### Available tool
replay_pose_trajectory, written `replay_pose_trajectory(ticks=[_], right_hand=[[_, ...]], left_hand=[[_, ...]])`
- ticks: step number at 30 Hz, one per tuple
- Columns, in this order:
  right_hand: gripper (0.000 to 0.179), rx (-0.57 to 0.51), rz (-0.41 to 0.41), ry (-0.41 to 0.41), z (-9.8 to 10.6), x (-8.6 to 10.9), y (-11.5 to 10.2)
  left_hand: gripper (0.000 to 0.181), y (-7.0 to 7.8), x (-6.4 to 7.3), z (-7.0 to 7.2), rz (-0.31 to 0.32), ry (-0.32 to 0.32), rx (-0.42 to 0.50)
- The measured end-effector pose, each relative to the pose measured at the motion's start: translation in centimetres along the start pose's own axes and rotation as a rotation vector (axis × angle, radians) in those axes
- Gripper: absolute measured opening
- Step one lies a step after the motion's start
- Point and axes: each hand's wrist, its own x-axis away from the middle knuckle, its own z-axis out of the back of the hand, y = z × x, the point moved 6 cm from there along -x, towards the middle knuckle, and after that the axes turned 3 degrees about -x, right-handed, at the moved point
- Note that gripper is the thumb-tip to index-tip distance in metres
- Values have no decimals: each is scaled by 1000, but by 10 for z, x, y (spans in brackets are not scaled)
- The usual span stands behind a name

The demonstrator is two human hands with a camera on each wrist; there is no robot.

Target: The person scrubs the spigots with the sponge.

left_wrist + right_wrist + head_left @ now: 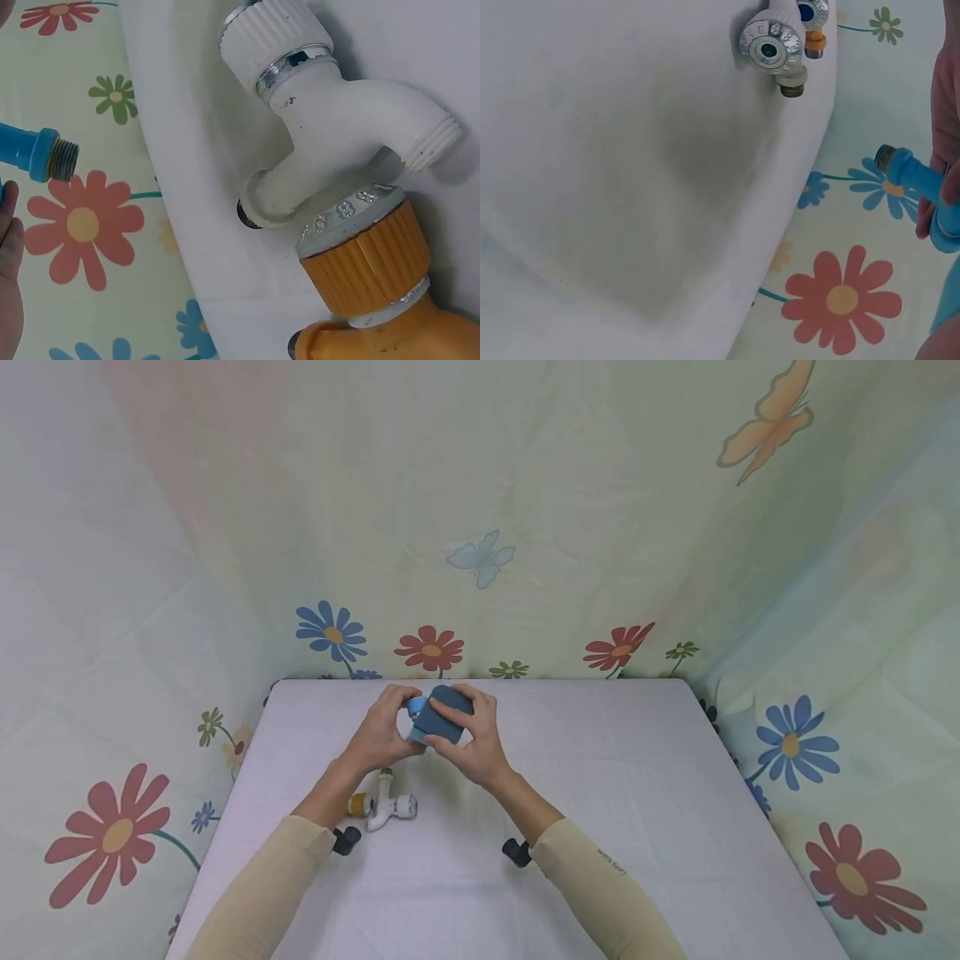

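Above the table, my left hand grips a blue plastic tap, its thumb and fingers curled round it. The tap's threaded inlet pokes out in both wrist views, blue body at the left edge of one and blue body at the right edge of the other. My right hand pinches a flat dark blue sponge with a lighter blue lower edge, held up against the tap. The sponge hides much of the tap in the head view.
On the white-covered table, a white tap lies beside an orange tap, both near the left forearm. Black wrist mounts stick out by the sleeves. A flowered curtain surrounds the table's back and sides.
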Motion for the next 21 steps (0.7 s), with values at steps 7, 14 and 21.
replay_pose_trajectory(ticks=[7,14,21], right_hand=[[52,23,-50,0,3,-2,6],[55,40,-137,2,4,-4,16],[54,28,-162,19,7,-4,23]], left_hand=[[87,-2,2,-1,-17,17,46],[84,-3,5,1,-8,32,57],[76,-3,5,3,-37,24,63]])
